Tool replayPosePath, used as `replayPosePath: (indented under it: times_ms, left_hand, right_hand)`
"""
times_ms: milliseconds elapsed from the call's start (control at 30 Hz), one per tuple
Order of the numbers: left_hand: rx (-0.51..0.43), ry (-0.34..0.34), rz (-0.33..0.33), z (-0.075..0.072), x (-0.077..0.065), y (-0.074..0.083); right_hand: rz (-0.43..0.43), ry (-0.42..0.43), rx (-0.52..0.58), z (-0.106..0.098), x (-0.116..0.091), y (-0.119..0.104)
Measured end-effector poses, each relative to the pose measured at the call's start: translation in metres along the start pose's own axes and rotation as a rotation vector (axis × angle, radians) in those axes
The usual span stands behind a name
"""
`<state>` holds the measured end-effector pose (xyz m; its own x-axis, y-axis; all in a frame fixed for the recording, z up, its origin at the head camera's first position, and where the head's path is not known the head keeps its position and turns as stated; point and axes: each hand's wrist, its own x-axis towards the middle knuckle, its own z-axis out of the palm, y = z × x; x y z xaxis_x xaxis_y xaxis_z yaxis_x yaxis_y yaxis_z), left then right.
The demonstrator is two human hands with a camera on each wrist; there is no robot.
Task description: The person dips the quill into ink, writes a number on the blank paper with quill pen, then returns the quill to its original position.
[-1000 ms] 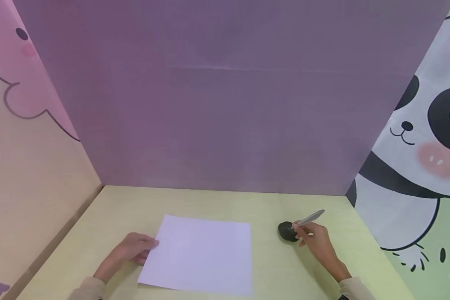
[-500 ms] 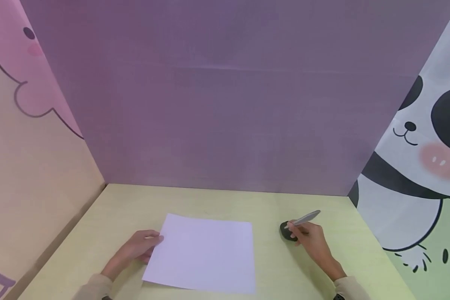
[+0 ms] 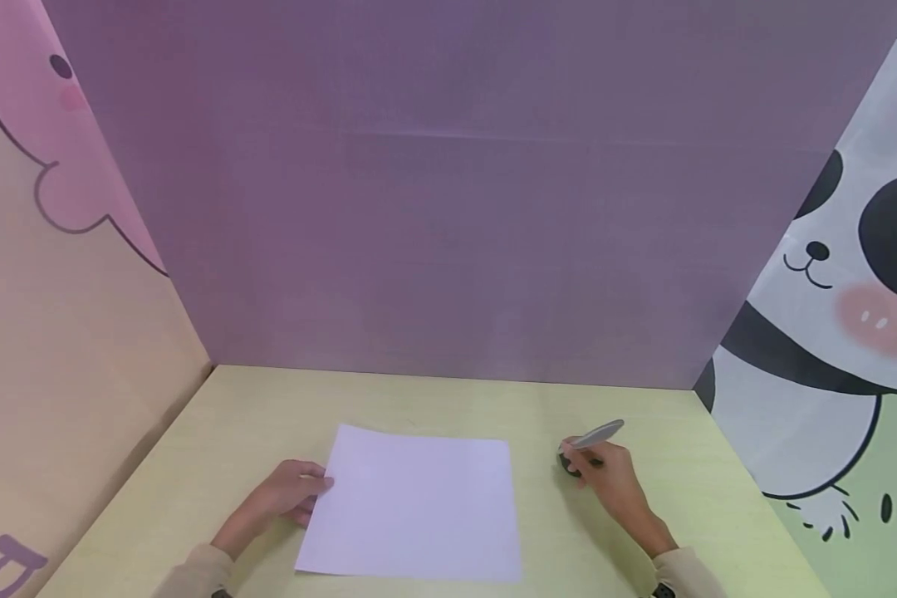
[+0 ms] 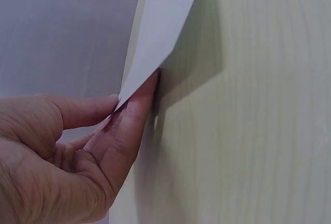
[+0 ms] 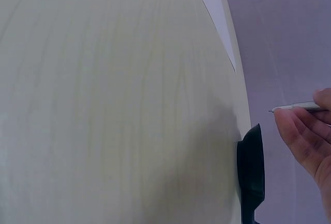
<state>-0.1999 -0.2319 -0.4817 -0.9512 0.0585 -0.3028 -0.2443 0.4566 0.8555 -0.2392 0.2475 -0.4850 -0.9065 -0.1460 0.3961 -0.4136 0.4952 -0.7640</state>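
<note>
My left hand (image 3: 287,490) pinches the left edge of a white sheet of paper (image 3: 419,507), thumb on top and fingers beneath. In the left wrist view that edge of the sheet (image 4: 164,27) is lifted off the table and casts a shadow. My right hand (image 3: 613,477) holds a pen with a grey, feather-like end (image 3: 600,433). Its thin tip shows past the fingertips in the right wrist view, on the pale front of the pen (image 5: 295,107). Beside and partly behind that hand is a dark, rounded, shallow object (image 5: 252,169), mostly covered by the fingers in the head view.
The pale wooden table (image 3: 448,403) ends at a purple backdrop (image 3: 448,249). On the left stands a wall with a pink cartoon figure (image 3: 15,91); on the right, one with a panda picture (image 3: 815,349).
My right hand has carried the pen leftward, covering more of the dark object. The left hand and the sheet have shifted slightly right, the hand keeping its pinch. The head view has turned a little.
</note>
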Motion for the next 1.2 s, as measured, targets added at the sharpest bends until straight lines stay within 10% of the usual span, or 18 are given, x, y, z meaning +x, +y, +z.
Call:
replayPosePath:
  times_ms: [1200]
  left_hand:
    - [-0.073, -0.016, 0.014, 0.014, 0.003, 0.003]
  right_hand:
    - [-0.057, 0.025, -0.008, 0.024, 0.007, -0.029]
